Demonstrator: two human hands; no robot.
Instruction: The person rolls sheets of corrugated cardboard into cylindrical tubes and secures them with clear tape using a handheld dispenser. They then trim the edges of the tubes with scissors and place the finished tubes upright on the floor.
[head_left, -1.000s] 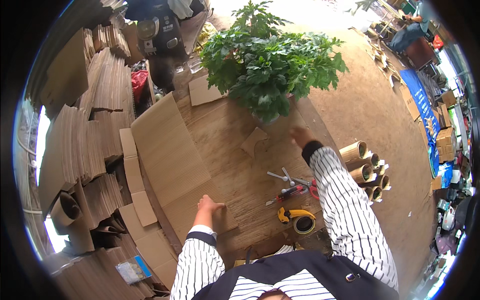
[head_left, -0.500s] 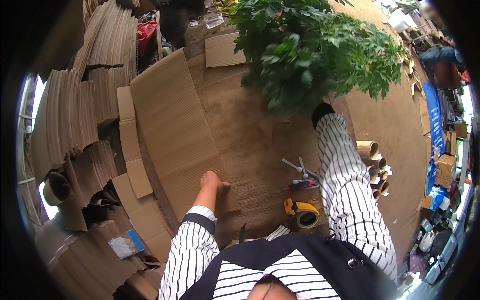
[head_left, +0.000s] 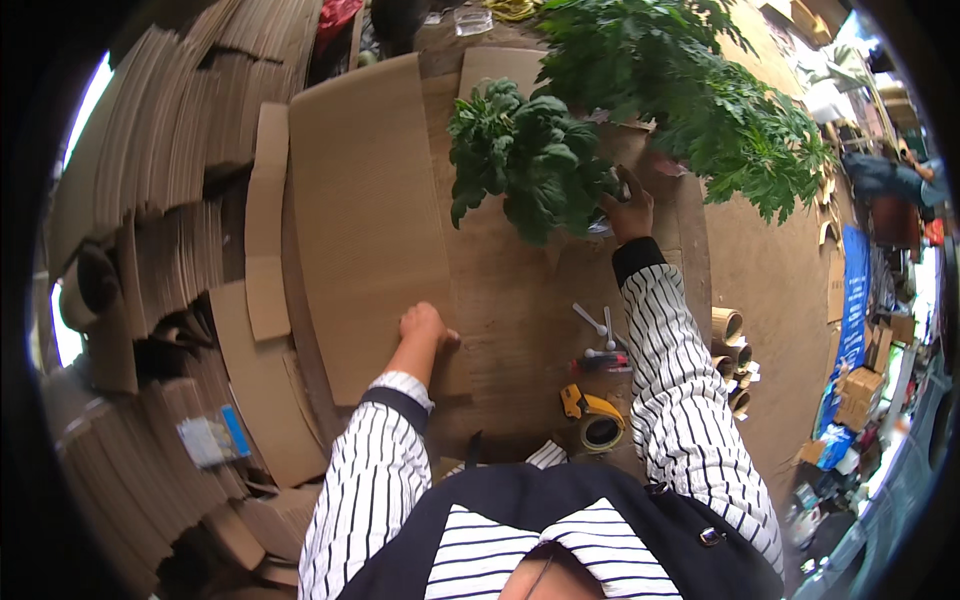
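My right hand (head_left: 630, 212) is closed at the base of a bunch of dark green leafy stems (head_left: 545, 165), which lies toward the left over the brown board. Leaves hide part of what the fingers grip. A larger mass of lighter, cut-edged foliage (head_left: 690, 100) spreads behind it. My left hand (head_left: 425, 325) sits with curled fingers at the right edge of a flat cardboard sheet (head_left: 370, 200), thumb out past the edge. Near my right sleeve lie a yellow tape dispenser (head_left: 596, 415), a red-and-black tool (head_left: 600, 362) and white plastic sticks (head_left: 605, 330).
Tall stacks of cardboard (head_left: 160, 110) crowd the left side. Cardboard tubes (head_left: 730, 340) lie on the right, with a blue sheet (head_left: 848, 310) and boxes (head_left: 858, 395) farther out. Another person (head_left: 895, 180) is at the far right.
The blurred leafy bunch in my right hand has come down toward the left, and that hand now shows. My left hand keeps its place on the cardboard. The view has shifted slightly.
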